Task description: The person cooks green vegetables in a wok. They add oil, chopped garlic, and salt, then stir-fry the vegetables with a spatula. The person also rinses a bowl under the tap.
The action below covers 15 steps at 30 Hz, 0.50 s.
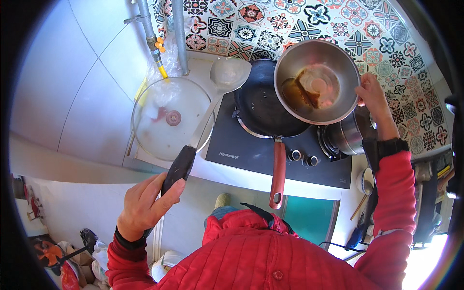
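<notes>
My left hand (146, 204) grips the black handle of a metal wok spatula (230, 74), whose broad head hangs at the left rim of a dark frying pan (262, 105). The pan has a reddish-brown handle (278, 174) and sits on the left burner of a black gas cooktop (232, 145). My right hand (373, 96) holds a stainless steel bowl (326, 87) by its right rim, over the pan's right side. The bowl is tilted, with brown liquid pooled at its lower left. Both hands are apart from the pan.
A glass lid (156, 123) lies left of the cooktop, near gas pipes (180, 36) and a plastic bag. A steel pot (344, 137) stands on the right burner. Further right are a small bowl (362, 181) and a wooden-handled utensil. Patterned tiles cover the wall behind.
</notes>
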Each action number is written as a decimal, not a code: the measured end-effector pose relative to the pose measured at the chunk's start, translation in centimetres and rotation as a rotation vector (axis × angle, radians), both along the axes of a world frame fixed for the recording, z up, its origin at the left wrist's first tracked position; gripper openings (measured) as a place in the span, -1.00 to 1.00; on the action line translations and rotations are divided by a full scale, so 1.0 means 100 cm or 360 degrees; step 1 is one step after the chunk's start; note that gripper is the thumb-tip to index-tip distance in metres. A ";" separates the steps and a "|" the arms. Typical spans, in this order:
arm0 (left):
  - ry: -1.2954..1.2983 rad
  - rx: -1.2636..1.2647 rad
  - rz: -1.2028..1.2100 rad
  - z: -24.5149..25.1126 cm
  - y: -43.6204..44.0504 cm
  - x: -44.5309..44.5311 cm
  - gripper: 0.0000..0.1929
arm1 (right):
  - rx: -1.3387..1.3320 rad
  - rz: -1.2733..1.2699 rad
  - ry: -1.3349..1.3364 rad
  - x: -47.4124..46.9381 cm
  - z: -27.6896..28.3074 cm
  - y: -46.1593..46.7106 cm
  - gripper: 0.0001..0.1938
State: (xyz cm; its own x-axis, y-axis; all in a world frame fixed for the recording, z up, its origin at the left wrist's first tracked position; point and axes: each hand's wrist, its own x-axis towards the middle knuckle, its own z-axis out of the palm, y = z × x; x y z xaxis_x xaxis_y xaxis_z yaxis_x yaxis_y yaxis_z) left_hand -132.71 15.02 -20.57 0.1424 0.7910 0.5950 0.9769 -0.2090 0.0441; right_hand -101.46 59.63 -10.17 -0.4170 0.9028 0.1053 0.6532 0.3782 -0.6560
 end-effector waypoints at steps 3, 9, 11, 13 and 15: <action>-0.0013 0.0004 0.0008 0.000 -0.003 0.000 -0.42 | 0.0008 0.0024 -0.0006 -0.007 0.002 -0.001 -0.82; 0.0019 0.0031 0.0075 0.000 -0.010 0.003 -0.44 | 0.0007 0.0083 -0.0039 -0.017 0.004 0.006 -0.82; 0.0047 0.0030 0.0113 -0.001 -0.013 0.003 -0.45 | 0.0014 0.0123 -0.0022 -0.019 0.002 0.009 -0.82; 0.0010 0.0005 0.0097 -0.001 -0.014 0.003 -0.46 | 0.0023 0.0158 -0.0013 -0.023 0.002 0.008 -0.83; 0.0003 0.0002 0.0105 -0.001 -0.016 0.002 -0.46 | 0.0023 0.0175 -0.0005 -0.027 0.003 0.006 -0.83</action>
